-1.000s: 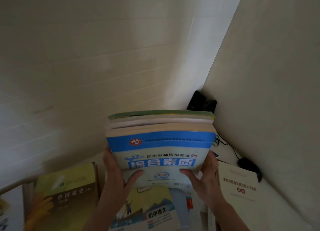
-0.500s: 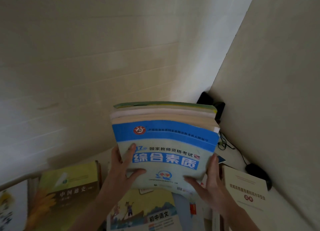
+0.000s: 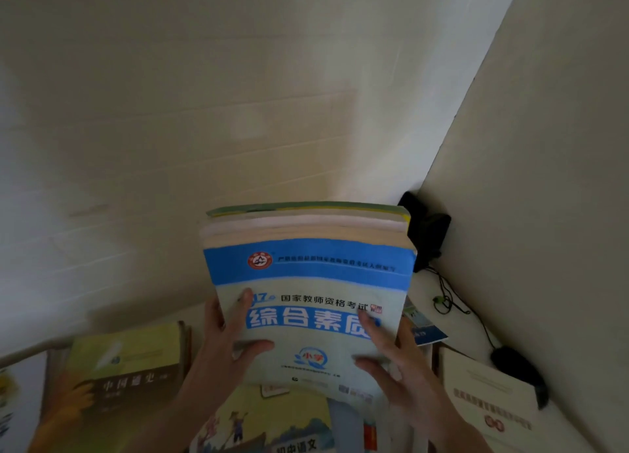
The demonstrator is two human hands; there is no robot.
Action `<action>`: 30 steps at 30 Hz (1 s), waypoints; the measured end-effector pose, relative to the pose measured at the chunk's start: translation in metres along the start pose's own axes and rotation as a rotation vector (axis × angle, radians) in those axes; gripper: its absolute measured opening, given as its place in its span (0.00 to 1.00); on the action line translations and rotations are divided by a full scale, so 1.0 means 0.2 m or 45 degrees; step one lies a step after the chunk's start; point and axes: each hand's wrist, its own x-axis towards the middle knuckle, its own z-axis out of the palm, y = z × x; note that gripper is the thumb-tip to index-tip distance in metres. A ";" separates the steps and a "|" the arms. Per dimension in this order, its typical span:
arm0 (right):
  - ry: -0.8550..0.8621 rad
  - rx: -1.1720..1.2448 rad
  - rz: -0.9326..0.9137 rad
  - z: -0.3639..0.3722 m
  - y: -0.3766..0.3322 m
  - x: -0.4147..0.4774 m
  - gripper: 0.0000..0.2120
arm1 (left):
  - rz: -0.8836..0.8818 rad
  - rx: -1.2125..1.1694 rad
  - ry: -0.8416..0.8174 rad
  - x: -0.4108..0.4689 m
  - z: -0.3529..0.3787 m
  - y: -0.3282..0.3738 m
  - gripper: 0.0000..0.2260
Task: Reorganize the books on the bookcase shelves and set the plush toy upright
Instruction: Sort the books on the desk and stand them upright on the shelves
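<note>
Both hands grip a stack of books (image 3: pixel 306 275), held tilted above the white shelf (image 3: pixel 476 323), toward its back right corner. The left hand (image 3: pixel 224 347) clasps the left edge, thumb across the blue-and-pale cover; the right hand (image 3: pixel 398 367) clasps the lower right edge. Beneath lie a yellow-green history book (image 3: pixel 126 367), an illustrated textbook (image 3: pixel 272 425) and a cream booklet (image 3: pixel 486 398).

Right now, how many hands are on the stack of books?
2. The left hand grips the left edge of the stack; the right hand holds its lower right corner.
</note>
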 end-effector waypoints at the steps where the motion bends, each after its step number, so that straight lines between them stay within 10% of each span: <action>1: 0.032 0.010 0.035 0.00 0.02 0.01 0.40 | 0.012 0.025 0.019 0.00 0.00 -0.01 0.58; 12: 0.033 0.469 0.214 -0.12 -0.04 0.13 0.41 | -0.144 -0.091 -0.032 0.08 -0.08 0.15 0.51; 30: 0.197 0.481 -0.533 -0.58 -1.33 0.03 0.42 | 0.427 -0.003 0.382 -0.08 -1.33 1.00 0.44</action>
